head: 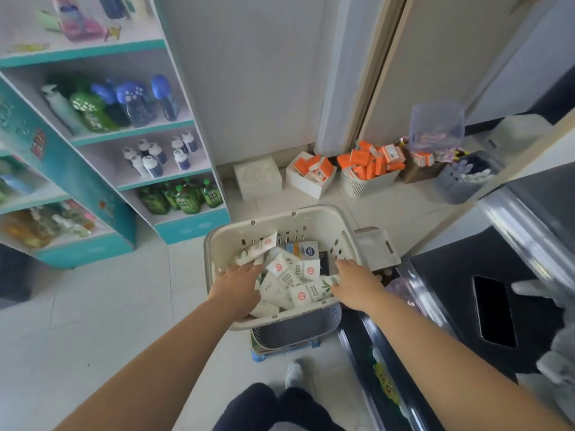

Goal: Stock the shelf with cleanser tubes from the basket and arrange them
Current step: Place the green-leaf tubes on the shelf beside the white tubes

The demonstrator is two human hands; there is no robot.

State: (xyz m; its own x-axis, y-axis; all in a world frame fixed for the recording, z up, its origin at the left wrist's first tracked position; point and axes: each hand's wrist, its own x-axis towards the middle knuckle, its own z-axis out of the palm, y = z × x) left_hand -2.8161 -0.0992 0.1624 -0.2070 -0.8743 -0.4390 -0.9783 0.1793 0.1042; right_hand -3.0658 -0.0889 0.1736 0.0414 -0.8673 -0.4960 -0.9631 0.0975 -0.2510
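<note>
Your left hand (238, 286), grip released, rests on the tubes (287, 275) in the basket (280, 214) to gather them; your right hand (354, 283) reaches in too, grip impossible to tell.

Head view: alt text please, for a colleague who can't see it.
The left hand and right hand reach into a beige basket full of white cleanser tubes. A teal shelf unit holding bottles stands at the left.

Bare forearms (174, 346); dark navy trousers (249, 405) (both knees visible); white shoe (294, 373).
</note>
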